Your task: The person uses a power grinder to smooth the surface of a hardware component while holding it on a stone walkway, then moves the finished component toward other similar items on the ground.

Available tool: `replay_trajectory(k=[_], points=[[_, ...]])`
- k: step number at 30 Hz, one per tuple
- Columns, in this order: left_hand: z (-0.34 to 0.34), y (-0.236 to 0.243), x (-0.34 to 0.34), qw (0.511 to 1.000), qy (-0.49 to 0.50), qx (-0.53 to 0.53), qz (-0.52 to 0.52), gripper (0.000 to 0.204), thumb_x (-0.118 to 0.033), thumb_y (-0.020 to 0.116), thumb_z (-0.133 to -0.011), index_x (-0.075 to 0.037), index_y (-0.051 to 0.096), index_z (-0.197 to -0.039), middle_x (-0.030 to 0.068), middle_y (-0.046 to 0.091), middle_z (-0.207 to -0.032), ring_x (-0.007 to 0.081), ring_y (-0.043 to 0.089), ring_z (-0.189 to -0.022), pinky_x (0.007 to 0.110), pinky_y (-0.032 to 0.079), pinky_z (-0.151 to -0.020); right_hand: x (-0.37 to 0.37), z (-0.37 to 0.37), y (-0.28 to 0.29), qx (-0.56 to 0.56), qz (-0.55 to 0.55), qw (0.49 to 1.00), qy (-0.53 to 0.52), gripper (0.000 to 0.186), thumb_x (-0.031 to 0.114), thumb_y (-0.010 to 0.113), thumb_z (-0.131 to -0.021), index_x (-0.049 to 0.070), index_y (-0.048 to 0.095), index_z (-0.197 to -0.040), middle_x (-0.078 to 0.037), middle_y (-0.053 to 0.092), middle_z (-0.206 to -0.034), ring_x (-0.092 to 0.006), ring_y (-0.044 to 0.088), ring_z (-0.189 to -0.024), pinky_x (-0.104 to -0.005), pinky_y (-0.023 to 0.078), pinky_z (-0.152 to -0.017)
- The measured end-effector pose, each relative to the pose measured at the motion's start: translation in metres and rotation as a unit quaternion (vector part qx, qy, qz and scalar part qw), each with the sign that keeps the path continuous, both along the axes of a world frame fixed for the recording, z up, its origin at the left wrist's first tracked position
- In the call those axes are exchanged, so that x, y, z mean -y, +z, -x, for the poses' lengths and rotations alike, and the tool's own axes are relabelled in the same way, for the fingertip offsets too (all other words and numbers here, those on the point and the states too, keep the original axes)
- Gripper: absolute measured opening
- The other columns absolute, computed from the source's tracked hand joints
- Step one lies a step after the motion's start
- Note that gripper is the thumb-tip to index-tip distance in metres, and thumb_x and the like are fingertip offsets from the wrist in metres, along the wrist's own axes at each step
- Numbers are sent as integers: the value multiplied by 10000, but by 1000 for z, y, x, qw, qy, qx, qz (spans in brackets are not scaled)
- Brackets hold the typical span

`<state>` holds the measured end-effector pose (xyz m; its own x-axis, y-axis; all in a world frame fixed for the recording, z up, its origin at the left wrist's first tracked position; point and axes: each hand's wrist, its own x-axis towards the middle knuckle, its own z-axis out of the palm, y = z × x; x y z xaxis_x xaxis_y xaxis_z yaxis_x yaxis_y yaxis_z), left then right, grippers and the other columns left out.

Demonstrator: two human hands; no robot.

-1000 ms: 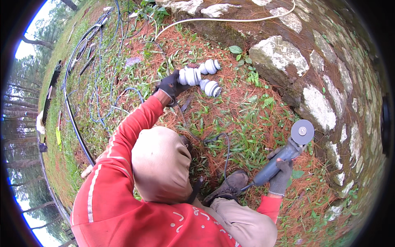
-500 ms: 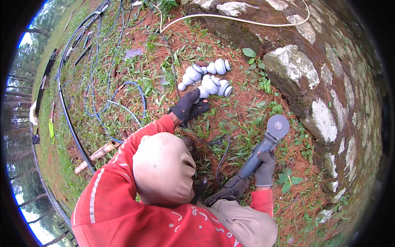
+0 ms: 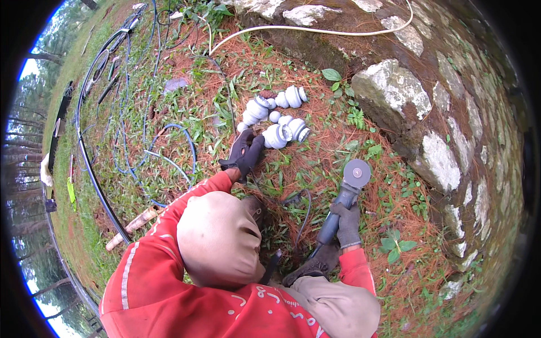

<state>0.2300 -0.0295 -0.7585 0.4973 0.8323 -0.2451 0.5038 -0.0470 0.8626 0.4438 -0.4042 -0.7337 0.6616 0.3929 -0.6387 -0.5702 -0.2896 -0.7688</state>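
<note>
My left hand [image 3: 245, 152], in a dark glove with bare fingertips, reaches forward with its fingers stretched out. Its fingertips come up to the near end of a pale grey, bulbous turned piece [image 3: 276, 137] on the grass; whether they touch it I cannot tell. Just beyond lies a second such knobbed piece [image 3: 256, 111], stretching to the right. In a grey glove, my right hand [image 3: 347, 223] is wrapped round the body of an angle grinder [image 3: 337, 211]. The grinder points away from me, its round grey disc [image 3: 357, 173] at the far end above the ground.
A stone wall [image 3: 394, 90] with mossy, whitish blocks rises along the right. Blue hose [image 3: 183, 129] and dark cables lie looped at the left. A cream hose [image 3: 315, 29] crosses the back. Near my left arm lies a short wooden pole [image 3: 134, 227]. My knee [image 3: 220, 236] is bent in front.
My left hand has shifted slightly left in the picture, its fingers now closer together by the near turned piece. The near piece has turned a little. My right hand and the grinder have moved left.
</note>
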Motion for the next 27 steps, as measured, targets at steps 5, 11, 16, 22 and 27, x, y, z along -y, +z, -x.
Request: replay_trajectory(k=[5,11,16,22,27], points=[[-6,20,0,998,43,39,-27,497,-333,857,-1032,-4,693,-1366,82,772,-1109,167,702,-974,390,600,-859,0,2,-7,38,58,998,2,657,23,920,-758,5,669,-1365,-126,766,-1160,-276,768,-943,-445,646,-859],[-13,37,6,993,42,101,-34,608,-296,886,-959,4,646,-1430,75,734,-1076,183,682,-960,380,600,-869,-3,7,-1,168,145,973,70,870,200,1030,-749,-32,557,-1441,-189,760,-1235,-318,782,-1035,-491,644,-957],[-9,36,6,996,31,-18,-85,686,-320,891,-902,-1,629,-1450,127,718,-1189,231,682,-1046,415,595,-940,-6,1,19,228,259,917,201,931,331,1030,-760,-46,555,-1466,-271,807,-1241,-446,825,-1115,-539,639,-1027],[-6,37,8,996,6,-13,-83,748,-323,881,-868,-2,631,-1497,171,719,-1252,298,703,-1151,451,594,-1042,-6,-4,43,259,297,877,274,897,411,985,-804,-44,579,-1462,-319,828,-1218,-509,828,-1105,-583,640,-1012],[-8,38,5,997,-12,-37,-68,731,-307,854,-876,6,634,-1499,210,730,-1280,349,719,-1186,481,589,-1074,8,5,48,298,279,873,268,860,474,965,-868,-38,593,-1450,-342,823,-1212,-555,809,-1103,-618,625,-1000]])
